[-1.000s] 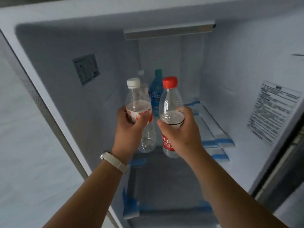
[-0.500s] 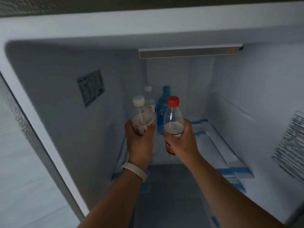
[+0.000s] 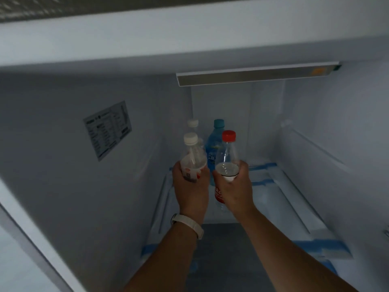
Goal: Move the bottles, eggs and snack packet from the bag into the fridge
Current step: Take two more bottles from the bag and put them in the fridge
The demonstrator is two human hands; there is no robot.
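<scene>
Both my arms reach deep into the open fridge [image 3: 130, 186]. My left hand [image 3: 190, 191] grips a clear white-capped bottle [image 3: 192, 157] with a red and white label. My right hand [image 3: 232, 187] grips a clear red-capped bottle [image 3: 227, 157] with a red label. Both bottles are held upright, side by side, above the shelf. Behind them at the back stand another white-capped bottle [image 3: 193, 125] and a blue bottle with a teal cap [image 3: 214, 144]. The bag, eggs and snack packet are out of view.
The fridge shelf [image 3: 280, 199] is white with blue tape strips, and a darker panel lies near the front. A printed sticker [image 3: 107, 129] is on the left wall. A light bar [image 3: 254, 75] runs under the ceiling. The right wall has a ledge.
Both hands have carried their bottles further into the fridge toward the two bottles at the back. The camera has moved closer and tilted up.
</scene>
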